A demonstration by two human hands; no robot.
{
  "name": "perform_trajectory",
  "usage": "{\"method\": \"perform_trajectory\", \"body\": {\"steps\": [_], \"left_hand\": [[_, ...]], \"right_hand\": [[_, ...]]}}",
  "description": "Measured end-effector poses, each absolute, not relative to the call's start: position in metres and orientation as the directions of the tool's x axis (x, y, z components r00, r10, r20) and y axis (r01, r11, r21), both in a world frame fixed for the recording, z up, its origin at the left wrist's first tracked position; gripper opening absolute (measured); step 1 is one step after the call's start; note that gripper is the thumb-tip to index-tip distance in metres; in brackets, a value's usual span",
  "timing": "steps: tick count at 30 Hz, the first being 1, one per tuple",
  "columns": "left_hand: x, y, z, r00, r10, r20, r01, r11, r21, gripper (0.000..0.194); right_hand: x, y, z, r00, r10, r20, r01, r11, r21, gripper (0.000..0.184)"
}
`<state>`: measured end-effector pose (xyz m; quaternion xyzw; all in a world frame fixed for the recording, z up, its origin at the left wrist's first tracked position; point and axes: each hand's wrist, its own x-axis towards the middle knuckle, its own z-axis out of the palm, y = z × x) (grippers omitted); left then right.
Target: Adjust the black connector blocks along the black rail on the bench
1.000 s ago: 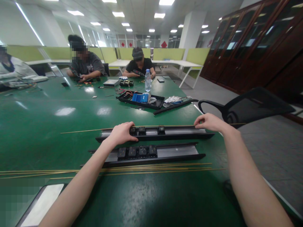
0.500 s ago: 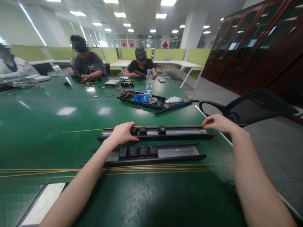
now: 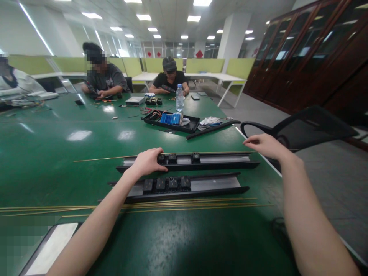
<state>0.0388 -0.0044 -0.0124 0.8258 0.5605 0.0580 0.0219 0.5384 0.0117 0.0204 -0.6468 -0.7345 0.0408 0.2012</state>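
The work looks partway along. On the far rail [image 3: 218, 167], toward the far side of the green surface [image 3: 51, 176], three small black blocks [image 3: 196, 157] show; a thin rod [image 3: 99, 159] lies along its far edge, running out past its left end. The left hand [image 3: 148, 161] has its fingers clamped across that rail's left part. The right hand [image 3: 266, 146] hovers near its right end, fingers curled; whether their tips meet I cannot tell. The near rail [image 3: 215, 189] carries four larger blocks [image 3: 173, 184], untouched. More rods [image 3: 184, 204] lie nearer, seemingly unused, so work probably remains.
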Motion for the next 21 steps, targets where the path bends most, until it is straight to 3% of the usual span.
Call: {"method": "perform_trajectory", "body": {"steps": [3,12,21], "left_hand": [[0.039,-0.004,-0.012,0.367,0.928,0.070,0.922,-0.372,0.107,0.065],[0.037,-0.003,-0.014,0.371,0.925,0.083,0.919,-0.378,0.114,0.065],[0.037,-0.004,-0.012,0.362,0.930,0.066,0.923,-0.367,0.111,0.066]], "right_hand": [[0.511,0.012,0.025,-0.152,0.976,0.156,0.892,0.204,-0.404,0.025],[0.412,-0.005,0.033,-0.402,0.885,0.233,0.690,0.460,-0.558,0.028],[0.380,0.007,-0.008,-0.551,0.727,0.410,0.672,0.678,-0.298,0.021]]}}
